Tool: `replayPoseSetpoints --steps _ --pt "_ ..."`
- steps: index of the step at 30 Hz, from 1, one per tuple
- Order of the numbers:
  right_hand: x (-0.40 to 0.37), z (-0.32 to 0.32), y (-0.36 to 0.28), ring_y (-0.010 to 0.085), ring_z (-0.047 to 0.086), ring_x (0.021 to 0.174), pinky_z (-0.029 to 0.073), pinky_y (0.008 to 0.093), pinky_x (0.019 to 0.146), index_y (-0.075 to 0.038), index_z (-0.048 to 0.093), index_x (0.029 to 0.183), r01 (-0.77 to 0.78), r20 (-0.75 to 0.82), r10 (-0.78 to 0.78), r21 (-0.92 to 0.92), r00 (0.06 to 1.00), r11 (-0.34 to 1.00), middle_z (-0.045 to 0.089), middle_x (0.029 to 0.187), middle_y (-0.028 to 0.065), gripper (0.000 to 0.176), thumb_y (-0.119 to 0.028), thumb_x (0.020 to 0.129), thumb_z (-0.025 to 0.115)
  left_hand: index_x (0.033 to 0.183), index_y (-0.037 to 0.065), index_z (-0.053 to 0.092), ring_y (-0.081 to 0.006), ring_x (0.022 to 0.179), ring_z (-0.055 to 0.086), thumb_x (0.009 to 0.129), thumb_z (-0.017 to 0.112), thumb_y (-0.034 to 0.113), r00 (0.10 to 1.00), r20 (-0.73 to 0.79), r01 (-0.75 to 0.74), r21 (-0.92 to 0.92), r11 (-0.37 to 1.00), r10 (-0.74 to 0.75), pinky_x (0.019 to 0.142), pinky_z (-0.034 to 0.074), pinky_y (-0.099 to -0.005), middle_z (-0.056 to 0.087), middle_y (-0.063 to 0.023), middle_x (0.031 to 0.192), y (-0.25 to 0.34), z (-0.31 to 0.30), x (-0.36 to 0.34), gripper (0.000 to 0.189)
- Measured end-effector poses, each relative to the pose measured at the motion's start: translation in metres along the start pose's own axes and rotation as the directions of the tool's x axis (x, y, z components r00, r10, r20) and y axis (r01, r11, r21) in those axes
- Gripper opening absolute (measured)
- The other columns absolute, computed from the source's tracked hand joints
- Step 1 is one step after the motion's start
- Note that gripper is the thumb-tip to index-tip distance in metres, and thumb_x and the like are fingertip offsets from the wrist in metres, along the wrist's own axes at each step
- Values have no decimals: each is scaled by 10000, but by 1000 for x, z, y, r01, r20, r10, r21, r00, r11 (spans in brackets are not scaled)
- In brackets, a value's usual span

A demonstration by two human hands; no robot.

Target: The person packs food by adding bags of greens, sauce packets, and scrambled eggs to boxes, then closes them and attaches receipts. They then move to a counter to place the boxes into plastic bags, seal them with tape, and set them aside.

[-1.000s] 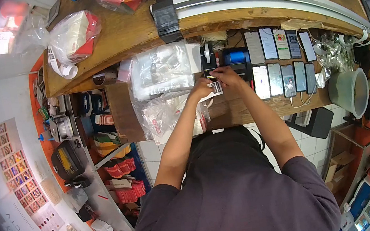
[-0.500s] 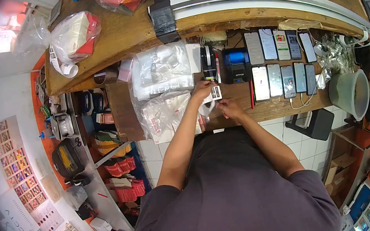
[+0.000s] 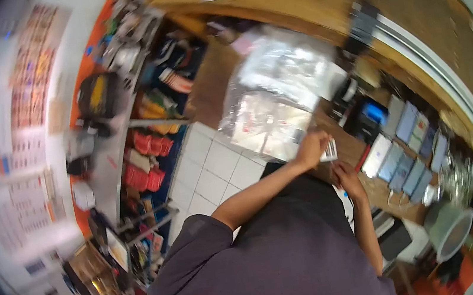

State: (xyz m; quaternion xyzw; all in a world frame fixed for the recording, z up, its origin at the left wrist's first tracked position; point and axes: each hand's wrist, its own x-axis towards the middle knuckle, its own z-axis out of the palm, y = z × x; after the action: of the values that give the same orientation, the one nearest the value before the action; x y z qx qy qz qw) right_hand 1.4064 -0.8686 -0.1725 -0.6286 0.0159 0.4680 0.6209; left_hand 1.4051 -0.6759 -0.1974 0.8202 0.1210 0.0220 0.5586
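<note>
My left hand [image 3: 313,149] pinches a small white label [image 3: 329,150] with dark print at its edge. Close by on the right, my right hand [image 3: 346,179] has its fingers curled together near the label's lower edge. What it holds, if anything, is too blurred to make out. Beyond my left hand lie clear plastic bags with white packets [image 3: 266,122] on the lower desk. A small black printer [image 3: 366,118] with a blue glow stands just past both hands.
Several phones [image 3: 394,165] lie in rows right of the printer. A translucent bin [image 3: 449,230] stands at the far right. A raised wooden counter [image 3: 301,4] with a white rail runs along the back. Shelves with red packets [image 3: 145,177] are at the left.
The whole view has swung round, tilting the desk down to the right and blurring it. My left hand still holds the label, and both hands are now nearer my body.
</note>
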Motion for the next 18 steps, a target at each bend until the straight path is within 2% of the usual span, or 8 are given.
replayPoseSetpoints --steps 4,6,7,9,11,13,15,18 --pt "12 22 -24 82 467 538 359 245 477 -52 578 852 -110 273 173 -231 946 967 488 648 -6 209 -213 984 561 911 -1 624 -264 703 605 989 528 171 987 -102 116 -83 990 -124 678 482 -369 617 -149 808 5 -45 -75 211" --pt "23 41 -13 189 577 683 468 360 628 -8 616 941 296 441 -35 -540 897 787 567 717 73 257 -258 979 568 980 -19 611 -306 743 646 955 527 119 939 -301 86 -264 961 -167 700 500 -376 616 -201 809 -16 -55 -114 163" --pt "34 54 -4 199 586 731 474 366 671 -3 613 942 380 512 -60 -549 857 744 596 762 82 256 -251 982 567 1027 -38 612 -278 796 651 952 476 68 912 -410 8 -58 998 -31 736 509 -355 633 -196 879 -43 -59 -136 188" --pt "49 86 -26 269 609 766 477 389 706 7 608 962 487 601 -43 -600 798 634 638 839 158 239 -229 971 571 1014 -35 627 -168 775 609 1004 449 77 811 -526 89 -323 942 -257 689 495 -319 654 -105 884 -66 -59 -149 211" --pt "64 116 -37 372 601 776 471 430 705 5 604 943 441 521 -12 -711 854 547 630 826 190 261 -249 966 550 958 -27 654 -62 734 544 999 543 116 710 -617 205 -281 937 -340 641 444 -241 636 -28 773 -40 -94 -139 186" --pt "78 138 -49 405 621 816 481 454 729 6 610 942 436 474 -48 -759 879 484 649 851 216 265 -251 959 545 966 -2 696 -113 809 575 973 597 129 695 -668 168 -209 964 -266 690 452 -255 651 -56 865 -58 -114 -125 164" --pt "91 149 -50 447 623 879 486 514 760 -4 636 901 295 302 -50 -862 952 412 655 885 241 294 -269 958 522 997 38 739 -227 929 585 901 655 80 609 -778 37 223 974 155 778 444 -312 652 -106 1039 -53 -133 -102 134" --pt "94 157 -70 415 656 899 517 516 793 -5 660 947 283 271 -90 -946 958 162 684 931 221 314 -289 956 527 1002 75 754 -303 1136 520 865 689 105 652 -720 79 377 923 238 978 364 -396 608 -110 1164 -63 -136 -79 155"
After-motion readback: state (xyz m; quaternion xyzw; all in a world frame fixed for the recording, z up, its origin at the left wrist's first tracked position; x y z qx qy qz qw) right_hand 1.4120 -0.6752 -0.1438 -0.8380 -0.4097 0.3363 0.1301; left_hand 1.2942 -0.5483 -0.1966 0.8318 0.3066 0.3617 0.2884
